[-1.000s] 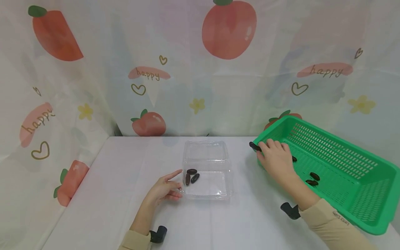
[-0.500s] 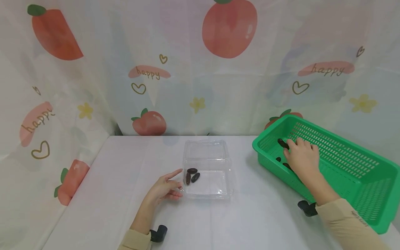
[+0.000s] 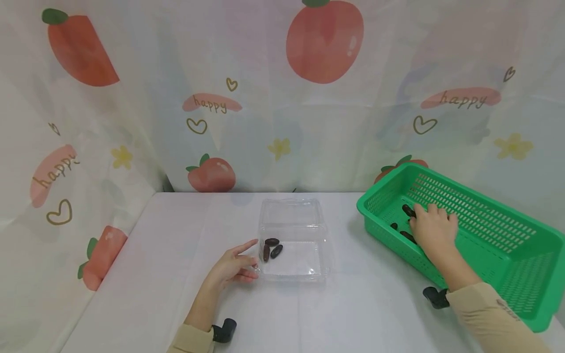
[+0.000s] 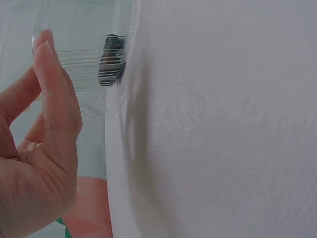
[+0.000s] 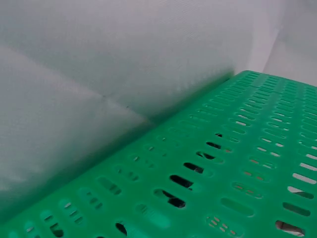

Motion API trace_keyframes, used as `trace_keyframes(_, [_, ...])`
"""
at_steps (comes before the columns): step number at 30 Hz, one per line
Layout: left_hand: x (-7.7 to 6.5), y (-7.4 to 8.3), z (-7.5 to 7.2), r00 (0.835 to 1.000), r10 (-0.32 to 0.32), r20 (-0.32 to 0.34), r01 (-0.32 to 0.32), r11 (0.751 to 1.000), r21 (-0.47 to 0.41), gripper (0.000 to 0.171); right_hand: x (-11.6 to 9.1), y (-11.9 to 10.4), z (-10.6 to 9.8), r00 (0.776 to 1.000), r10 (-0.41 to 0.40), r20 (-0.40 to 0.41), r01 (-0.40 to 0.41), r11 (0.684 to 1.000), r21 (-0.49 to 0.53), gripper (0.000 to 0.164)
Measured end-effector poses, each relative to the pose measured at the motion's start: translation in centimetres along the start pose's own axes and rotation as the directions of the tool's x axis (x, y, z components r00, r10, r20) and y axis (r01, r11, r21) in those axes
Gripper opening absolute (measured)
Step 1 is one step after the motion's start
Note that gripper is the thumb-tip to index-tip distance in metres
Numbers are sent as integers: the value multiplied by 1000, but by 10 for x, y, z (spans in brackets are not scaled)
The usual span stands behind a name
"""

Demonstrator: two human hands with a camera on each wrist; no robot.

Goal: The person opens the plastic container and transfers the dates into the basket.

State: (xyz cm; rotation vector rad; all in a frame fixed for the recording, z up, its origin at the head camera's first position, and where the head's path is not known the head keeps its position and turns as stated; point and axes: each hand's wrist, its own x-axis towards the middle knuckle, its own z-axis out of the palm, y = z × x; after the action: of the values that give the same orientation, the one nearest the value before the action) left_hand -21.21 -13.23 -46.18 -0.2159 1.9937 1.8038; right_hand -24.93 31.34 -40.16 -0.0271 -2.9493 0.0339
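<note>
A clear hinged plastic box (image 3: 300, 257) lies with its lid folded back, and several dark oval date-like fruits (image 3: 271, 241) sit at its left end. My left hand (image 3: 231, 268) reaches its left side, fingers fairly straight against the wall; the left wrist view shows the fingertips (image 4: 45, 42) at the clear plastic, with dark fruits (image 4: 113, 59) behind it. Inside the green basket (image 3: 370, 221), my right hand (image 3: 434, 233) pinches a dark date-like fruit (image 3: 408, 211). More dark fruits (image 3: 408, 237) lie below it, partly hidden by the hand.
The slotted basket wall (image 5: 198, 148) fills much of the right wrist view, with dark shapes behind the slots. A white cloth covers the table (image 3: 344, 314). A patterned curtain (image 3: 247, 59) hangs behind. Each wrist wears a black device (image 3: 224, 330).
My right hand has moved from the basket's left rim rightward and down into the basket, carrying the dark fruit with it. The left hand and the box stay in place.
</note>
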Motion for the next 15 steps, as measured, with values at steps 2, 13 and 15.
trace_keyframes(2, [0, 0, 1, 1000, 3, 3, -3, 1000, -2, 55, 0, 2, 0, 999, 16, 35, -16, 1000, -13, 32])
trace_keyframes(13, [0, 0, 2, 1000, 5, 11, -5, 1000, -8, 57, 0, 9, 1, 966, 160, 202, -152, 987, -57, 38])
trace_keyframes(15, [0, 0, 2, 1000, 4, 11, -4, 1000, -9, 57, 0, 10, 2, 960, 174, 219, -164, 984, -62, 40])
